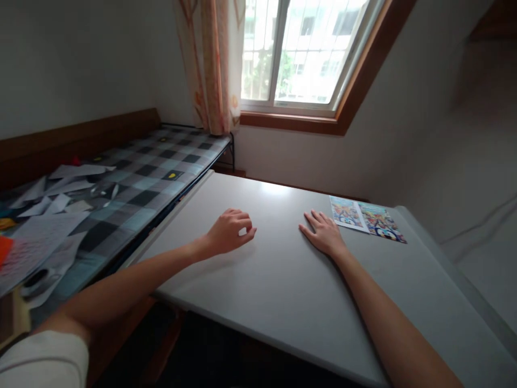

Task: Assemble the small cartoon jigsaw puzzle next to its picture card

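Observation:
My left hand (231,230) is held a little above the left half of a white table (242,291), its shadow falling beneath it. Its fingers are loosely curled in toward the thumb, with a bright gap between them and no object to be seen there. Flat on the tabletop, fingers spread, lies my right hand (323,233). Just right of it are two colourful printed pictures side by side: a white-edged one (348,213) close to the fingers and a darker one (382,221) beyond it. Both prints show crowded cartoon-like scenes.
A bed with a checked mattress (177,156) runs along the table's left side. Loose papers (44,237) and a roll of tape (38,283) lie on it. Beyond the table are a curtain (214,64) and a window (299,54). A wall borders the right.

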Demonstrator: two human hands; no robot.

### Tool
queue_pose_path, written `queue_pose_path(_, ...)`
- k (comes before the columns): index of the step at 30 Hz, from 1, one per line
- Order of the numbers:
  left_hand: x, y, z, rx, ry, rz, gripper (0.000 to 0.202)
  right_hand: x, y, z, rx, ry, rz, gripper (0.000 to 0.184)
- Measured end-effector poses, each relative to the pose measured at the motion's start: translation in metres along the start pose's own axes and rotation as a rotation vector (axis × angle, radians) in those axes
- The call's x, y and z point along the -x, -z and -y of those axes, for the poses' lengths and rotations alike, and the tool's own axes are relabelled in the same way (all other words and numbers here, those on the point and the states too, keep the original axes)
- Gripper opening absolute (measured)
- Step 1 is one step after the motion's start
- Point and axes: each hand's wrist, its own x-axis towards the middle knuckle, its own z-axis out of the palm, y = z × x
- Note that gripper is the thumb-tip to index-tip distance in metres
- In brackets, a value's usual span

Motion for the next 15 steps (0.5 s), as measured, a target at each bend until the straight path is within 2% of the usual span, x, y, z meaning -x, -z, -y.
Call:
queue_pose_path(2, 0.027, 0.032, 0.011, -0.052, 0.14, -0.044, 0.03, -0.001, -0.001, -0.001, 0.007, 0.001, -0.002, 0.062)
queue_pose_path(4, 0.059, 0.064, 0.031, -0.156, 0.417, -0.099, 0.028, -0.002, -0.002, -0.003, 0.01, 0.01, -0.006, 0.062)
queue_pose_path(5, 0.078, 0.08, 0.044, -0.221, 0.589, -0.131, 0.026, -0.002, -0.002, -0.004, 0.01, 0.014, -0.008, 0.063)
queue_pose_path(7, 0.12, 0.111, 0.068, -0.309, 0.793, -0.186, 0.028, -0.004, -0.003, -0.006, 0.006, 0.017, -0.007, 0.063)
queue_pose_path(9, 0.166, 0.139, 0.087, -0.372, 0.99, -0.193, 0.035, -0.006, -0.004, -0.007, 0.003, 0.014, -0.011, 0.063)
queue_pose_path(12, 0.237, 0.17, 0.098, -0.426, 1.298, -0.166, 0.054, -0.008, -0.004, -0.007, 0.0, 0.018, -0.021, 0.064)
queue_pose_path(15, 0.296, 0.187, 0.096, -0.461, 1.547, -0.181, 0.063, -0.008, -0.003, -0.006, -0.003, 0.016, -0.031, 0.064)
